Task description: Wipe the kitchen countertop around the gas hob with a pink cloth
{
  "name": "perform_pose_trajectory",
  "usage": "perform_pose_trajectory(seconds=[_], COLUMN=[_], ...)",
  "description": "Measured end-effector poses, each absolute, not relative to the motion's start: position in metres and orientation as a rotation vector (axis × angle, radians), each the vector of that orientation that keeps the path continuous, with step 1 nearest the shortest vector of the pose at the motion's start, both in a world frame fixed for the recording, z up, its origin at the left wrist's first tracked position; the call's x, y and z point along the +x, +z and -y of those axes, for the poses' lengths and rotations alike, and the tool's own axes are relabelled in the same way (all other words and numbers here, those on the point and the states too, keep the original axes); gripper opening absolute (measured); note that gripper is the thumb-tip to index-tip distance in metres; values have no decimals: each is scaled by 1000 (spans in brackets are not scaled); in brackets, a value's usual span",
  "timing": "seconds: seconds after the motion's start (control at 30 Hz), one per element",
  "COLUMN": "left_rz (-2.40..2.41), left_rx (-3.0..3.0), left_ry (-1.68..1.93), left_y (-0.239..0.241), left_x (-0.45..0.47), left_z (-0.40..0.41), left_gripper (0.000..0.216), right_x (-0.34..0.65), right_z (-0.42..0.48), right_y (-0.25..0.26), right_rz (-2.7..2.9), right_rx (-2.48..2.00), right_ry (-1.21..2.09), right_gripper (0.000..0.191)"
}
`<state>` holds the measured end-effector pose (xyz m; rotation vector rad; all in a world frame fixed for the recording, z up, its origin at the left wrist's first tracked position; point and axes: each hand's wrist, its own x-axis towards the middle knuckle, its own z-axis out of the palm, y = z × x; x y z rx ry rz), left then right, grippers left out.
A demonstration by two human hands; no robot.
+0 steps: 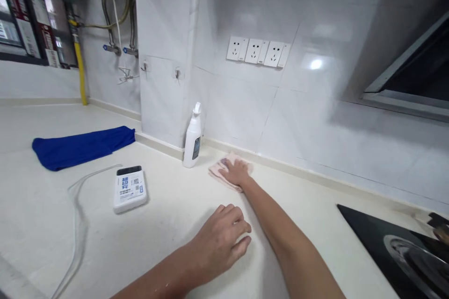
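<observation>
Near the foot of the tiled wall, my right hand (pixel 235 171) is pressed down on a pale pink cloth (pixel 231 186), gripping it against the countertop with the fingers bent over it. Part of the cloth is hidden under the palm. My left hand (pixel 222 238) is closer to me, just over the counter, with loosely curled fingers held apart and nothing in them. A white spray bottle (pixel 192 142) stands upright by the wall corner, left of the cloth.
A white box-shaped device (pixel 130 191) lies on the counter (pixel 168 224) at left, beside a pale cable (pixel 75 229). Behind it is a blue cloth (pixel 84 147). A black gas stove (pixel 382 238) sits at right. Wall sockets (pixel 257 51) are above; a yellow pipe (pixel 80 72) is far left.
</observation>
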<state>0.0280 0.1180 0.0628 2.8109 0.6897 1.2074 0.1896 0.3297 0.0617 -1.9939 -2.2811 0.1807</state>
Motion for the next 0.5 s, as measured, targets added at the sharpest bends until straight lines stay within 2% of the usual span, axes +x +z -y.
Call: perform_pose_trajectory(seconds=[0.13, 0.27, 0.33, 0.5], left_rz=[-706, -662, -657, -703], left_rx=[2783, 2757, 2765, 2762], left_ry=[1336, 1397, 1392, 1337], left_y=[59, 57, 56, 54], left_x=[21, 17, 16, 14], left_z=[-126, -130, -132, -139], left_gripper=[10, 11, 10, 16], right_x=[142, 173, 217, 355], right_z=[-316, -290, -277, -226], right_y=[65, 61, 61, 66], right_rz=[2485, 2638, 2625, 2311], right_rx=[-1680, -1448, -1491, -1957], right_ry=[205, 187, 132, -7], right_gripper=[81, 61, 55, 59])
